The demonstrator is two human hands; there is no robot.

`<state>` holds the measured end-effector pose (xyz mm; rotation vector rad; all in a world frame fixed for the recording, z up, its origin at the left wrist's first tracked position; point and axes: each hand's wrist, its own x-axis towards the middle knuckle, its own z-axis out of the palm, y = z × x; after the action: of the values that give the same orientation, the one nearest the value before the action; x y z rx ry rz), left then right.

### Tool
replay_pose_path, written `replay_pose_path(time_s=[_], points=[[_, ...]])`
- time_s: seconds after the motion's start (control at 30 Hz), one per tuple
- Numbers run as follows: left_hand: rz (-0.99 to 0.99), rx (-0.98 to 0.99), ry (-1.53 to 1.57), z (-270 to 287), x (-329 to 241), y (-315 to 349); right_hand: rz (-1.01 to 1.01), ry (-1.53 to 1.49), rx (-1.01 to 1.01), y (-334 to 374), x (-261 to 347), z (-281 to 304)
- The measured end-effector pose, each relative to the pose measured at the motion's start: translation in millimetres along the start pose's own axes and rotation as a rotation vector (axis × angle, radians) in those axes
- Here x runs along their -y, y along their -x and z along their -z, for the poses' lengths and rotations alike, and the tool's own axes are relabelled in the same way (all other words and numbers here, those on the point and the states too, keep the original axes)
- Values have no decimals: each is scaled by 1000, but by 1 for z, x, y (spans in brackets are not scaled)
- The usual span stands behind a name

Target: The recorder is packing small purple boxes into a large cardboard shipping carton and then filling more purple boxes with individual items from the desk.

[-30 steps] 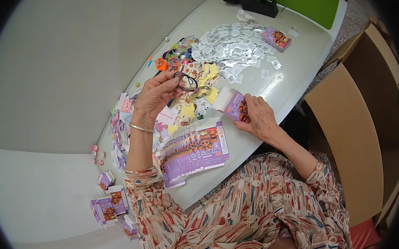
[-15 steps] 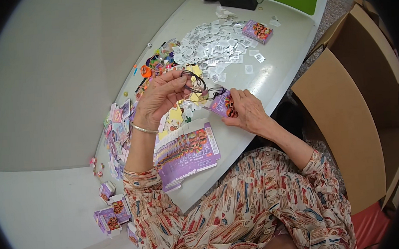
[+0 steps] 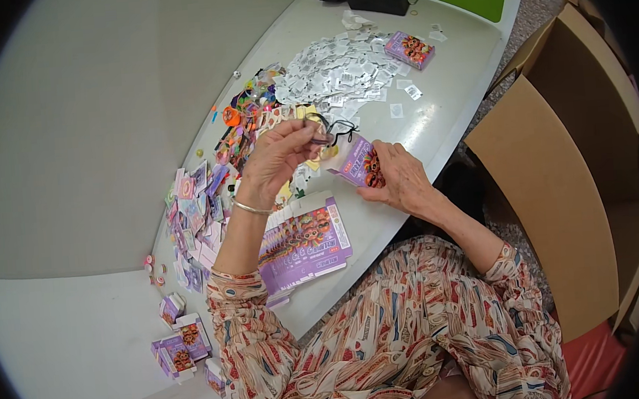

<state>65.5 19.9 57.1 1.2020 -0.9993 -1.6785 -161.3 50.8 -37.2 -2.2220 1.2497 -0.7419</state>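
Note:
Between its thumb and fingers, my left hand [image 3: 280, 152] pinches a looped black cord [image 3: 340, 130], whose loose end hangs over the open top of a small box. That small purple carton [image 3: 360, 163], printed with colourful cartoon figures, is gripped in my right hand [image 3: 401, 175], with its open end toward the left hand. Something small and pale shows at the left fingertips, too small to name. Below the hands, overlapping flat purple cartons [image 3: 306, 239] lie fanned on the table.
Small white paper squares [image 3: 336, 68] are heaped toward the back, beside a closed purple box [image 3: 410, 50]. Colourful trinkets [image 3: 243, 119] and printed cards [image 3: 194, 208] lie left. Filled-out boxes [image 3: 181, 342] stand lower left. A black tape dispenser [image 3: 380, 1] is at the back; a cardboard box [image 3: 550, 205] stands right.
My left hand has come right and slightly down, bringing the bunched cord closer to the carton's open end. My right hand with the carton has barely moved.

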Motion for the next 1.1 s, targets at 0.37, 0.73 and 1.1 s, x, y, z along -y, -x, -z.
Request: replay_pose_path(time_s=[0.37, 0.73, 1.1], points=[[-38, -118, -162, -1, 7, 8, -48, -12, 14, 0, 1, 4], [-214, -235, -56, 48, -7, 3, -44, 19, -68, 4, -10, 2], [-833, -178, -1134, -27, 55, -4, 21, 58, -165, 4, 0, 1]])
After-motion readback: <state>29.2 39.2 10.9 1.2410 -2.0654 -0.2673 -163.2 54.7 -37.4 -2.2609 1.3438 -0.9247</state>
